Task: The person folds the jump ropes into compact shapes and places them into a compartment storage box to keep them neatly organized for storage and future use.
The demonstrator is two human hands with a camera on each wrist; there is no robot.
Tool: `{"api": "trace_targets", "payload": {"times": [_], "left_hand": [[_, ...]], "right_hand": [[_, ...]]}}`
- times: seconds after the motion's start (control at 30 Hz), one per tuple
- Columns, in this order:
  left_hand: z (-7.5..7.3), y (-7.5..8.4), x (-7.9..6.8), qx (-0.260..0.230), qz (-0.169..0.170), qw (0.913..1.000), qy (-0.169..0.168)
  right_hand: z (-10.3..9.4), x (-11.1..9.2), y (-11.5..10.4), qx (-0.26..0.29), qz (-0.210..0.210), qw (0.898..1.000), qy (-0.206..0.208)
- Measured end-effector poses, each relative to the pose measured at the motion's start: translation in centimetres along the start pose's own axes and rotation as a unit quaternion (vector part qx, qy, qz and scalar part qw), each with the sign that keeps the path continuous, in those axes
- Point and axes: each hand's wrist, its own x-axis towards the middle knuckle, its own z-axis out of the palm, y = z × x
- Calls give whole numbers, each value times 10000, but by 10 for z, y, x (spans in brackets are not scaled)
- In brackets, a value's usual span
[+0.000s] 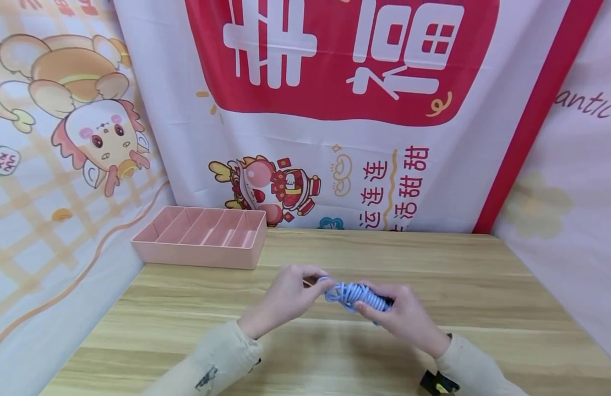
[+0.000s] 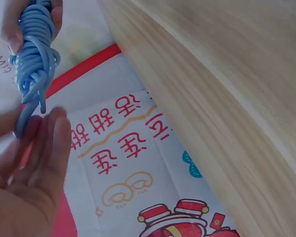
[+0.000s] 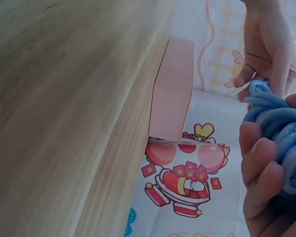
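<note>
A bundle of glossy blue cord (image 1: 356,295), wound in tight coils, is held above the wooden table. My right hand (image 1: 405,318) grips its right end, thumb on the near side and fingers round the far side. A dark part shows beside that palm in the head view. My left hand (image 1: 288,297) pinches a short loop at the bundle's left end between thumb and fingers. In the left wrist view this piece of cord (image 2: 23,121) hangs from the coils down to the left fingers. Curled right fingers (image 3: 261,170) lie against the coils in the right wrist view.
A pink box (image 1: 196,254) with several compartments stands at the table's back left. The wooden table (image 1: 484,286) meets printed cloth hangings (image 1: 434,176) at the back and sides. A black object with a yellow mark (image 1: 438,383) is by the right sleeve.
</note>
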Motion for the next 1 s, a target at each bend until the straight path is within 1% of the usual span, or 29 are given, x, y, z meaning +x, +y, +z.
{"api": "trace_targets", "payload": {"times": [0.07, 0.13, 0.23, 0.33, 0.4, 0.47, 0.53, 0.57, 0.6, 0.63, 0.67, 0.73, 0.8, 0.83, 0.9, 1.0], "left_hand": [[1, 2, 0, 165, 30, 9993, 344], [1, 5, 0, 206, -44, 9979, 607], [2, 8, 0, 47, -118, 9973, 717], [3, 12, 0, -39, -85, 9977, 668], [6, 15, 0, 15, 124, 9979, 643], [10, 15, 0, 278, 655, 9948, 728], [16, 15, 0, 597, 1340, 9853, 876], [18, 15, -1, 799, 1689, 9775, 977], [21, 15, -2, 1017, 2021, 9680, 1085], [23, 15, -2, 1221, 2305, 9583, 1168], [26, 16, -3, 1407, 2493, 9505, 1209], [29, 18, -4, 1729, 2741, 9379, 1239], [30, 21, -5, 1981, 2892, 9284, 1229], [30, 23, -5, 2043, 2943, 9257, 1210], [30, 26, -5, 2112, 2997, 9231, 1159], [26, 29, -6, 2125, 3028, 9228, 1075]], "right_hand": [[1, -1, 0, 8, -114, 9998, 164], [1, -1, -1, 102, -134, 9990, 423], [-2, -1, -2, 378, -77, 9956, 859], [-5, 0, 0, 660, -49, 9901, 1238], [-7, 1, 2, 727, -52, 9867, 1453], [-8, 3, 4, 657, -46, 9839, 1664], [-9, 4, 5, 498, -8, 9819, 1828], [-10, 5, 6, 427, 63, 9812, 1884], [-10, 6, 7, 358, 100, 9806, 1926], [-10, 6, 7, 281, 105, 9801, 1964], [-10, 7, 7, 228, 108, 9795, 1996], [-9, 9, 8, 74, 30, 9782, 2075], [-9, 10, 8, -158, -153, 9765, 2144], [-9, 11, 8, -301, -244, 9753, 2176], [-9, 13, 8, -567, -411, 9721, 2239], [-7, 16, 7, -811, -574, 9700, 2218]]}}
